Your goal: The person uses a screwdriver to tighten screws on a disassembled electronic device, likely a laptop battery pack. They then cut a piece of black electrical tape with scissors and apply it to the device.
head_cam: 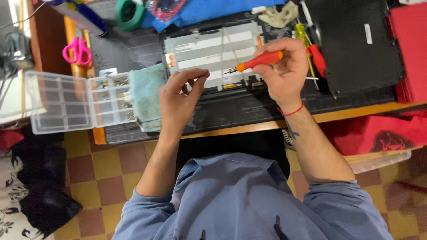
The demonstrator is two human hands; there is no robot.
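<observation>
My right hand (pixel 284 71) grips an orange-handled screwdriver (pixel 259 61), its tip pointing left over the grey inside of an opened laptop (pixel 213 51). My left hand (pixel 180 95) hovers over the laptop's near edge with thumb and fingertips pinched together; whether something tiny sits between them I cannot tell. A red string circles my right wrist.
A clear compartment box (pixel 80 102) with small screws lies open at the left, a teal cloth (pixel 147 95) beside it. Pink scissors (pixel 76 50), a green tape roll (pixel 129 14), a black laptop cover (pixel 356 44), more screwdrivers (pixel 311 51) and red cloth (pixel 409 49) surround the black mat (pixel 240 113).
</observation>
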